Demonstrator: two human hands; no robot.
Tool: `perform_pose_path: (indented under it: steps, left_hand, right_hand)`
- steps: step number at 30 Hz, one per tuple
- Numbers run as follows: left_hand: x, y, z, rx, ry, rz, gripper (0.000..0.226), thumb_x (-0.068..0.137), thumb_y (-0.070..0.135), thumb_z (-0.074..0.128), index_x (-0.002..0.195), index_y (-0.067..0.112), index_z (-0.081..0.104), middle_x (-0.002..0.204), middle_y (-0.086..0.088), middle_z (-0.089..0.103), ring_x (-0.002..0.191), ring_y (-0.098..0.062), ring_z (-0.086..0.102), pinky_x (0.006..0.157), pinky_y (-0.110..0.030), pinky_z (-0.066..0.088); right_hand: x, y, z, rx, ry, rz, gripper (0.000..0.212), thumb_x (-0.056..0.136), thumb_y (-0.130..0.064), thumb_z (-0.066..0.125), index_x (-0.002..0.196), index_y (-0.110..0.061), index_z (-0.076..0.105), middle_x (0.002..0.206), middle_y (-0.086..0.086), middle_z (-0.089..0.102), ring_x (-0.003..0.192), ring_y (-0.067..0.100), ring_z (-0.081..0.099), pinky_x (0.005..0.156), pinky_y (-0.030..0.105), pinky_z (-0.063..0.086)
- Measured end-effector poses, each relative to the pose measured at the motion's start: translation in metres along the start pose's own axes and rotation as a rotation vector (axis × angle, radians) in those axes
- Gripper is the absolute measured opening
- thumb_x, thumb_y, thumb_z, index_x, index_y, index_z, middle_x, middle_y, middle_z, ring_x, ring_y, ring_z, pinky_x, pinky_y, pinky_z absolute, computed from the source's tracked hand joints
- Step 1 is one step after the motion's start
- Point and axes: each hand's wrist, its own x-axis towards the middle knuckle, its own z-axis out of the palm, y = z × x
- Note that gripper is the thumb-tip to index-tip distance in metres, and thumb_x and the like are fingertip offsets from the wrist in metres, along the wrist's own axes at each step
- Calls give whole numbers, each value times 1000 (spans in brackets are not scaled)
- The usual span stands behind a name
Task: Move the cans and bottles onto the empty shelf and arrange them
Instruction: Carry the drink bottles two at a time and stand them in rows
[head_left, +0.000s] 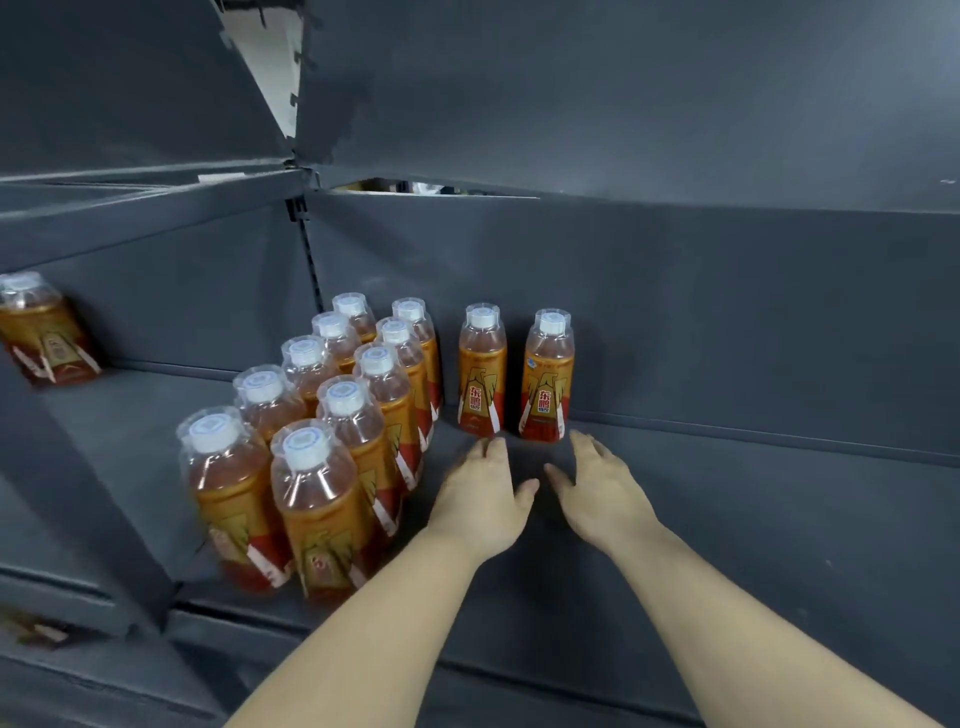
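Note:
Two rows of several orange drink bottles (343, 431) with white caps stand on the dark grey shelf (727, 519), running from the front edge to the back wall. Two more such bottles stand upright at the back, one (481, 374) to the left of the other (547, 379). My left hand (480, 499) lies flat with straight fingers just in front of the left one, holding nothing. My right hand (597, 493) is also flat and empty, just in front of the right one. Neither hand touches a bottle.
Another orange bottle (44, 332) stands on the neighbouring shelf section at the far left. A shelf board (156, 202) runs overhead on the left. The shelf's right half is bare grey surface up to the back wall.

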Motion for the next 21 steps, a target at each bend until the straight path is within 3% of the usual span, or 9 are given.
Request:
perform_pose_path:
  steps: [6,13,21]
  left_hand:
    - [-60,-18,-17,145,-77,86,71,103,50,42,158,13,18,165,-10,20,149,-30,26,121,-43,26]
    - [-128,-34,-25,136,-97,179,64,103,44,45,156,15,24,164,-10,23,148,-31,27,122,-45,23]
    - [-184,-53,-51,141,-37,143,61,104,45,44,155,17,26,164,-9,23,150,-29,25,122,-47,24]
  right_hand:
    - [-59,-21,5,-108,-51,43,63,105,-47,38,158,-20,19,166,6,16,152,27,15,121,40,22]
    - [-137,-42,20,-186,-77,21,59,106,-45,35,158,-22,20,166,7,18,153,28,13,124,41,17]
    - [-189,-71,18,-240,-86,-17,60,106,-47,33,158,-21,20,166,5,18,153,27,12,124,43,17]
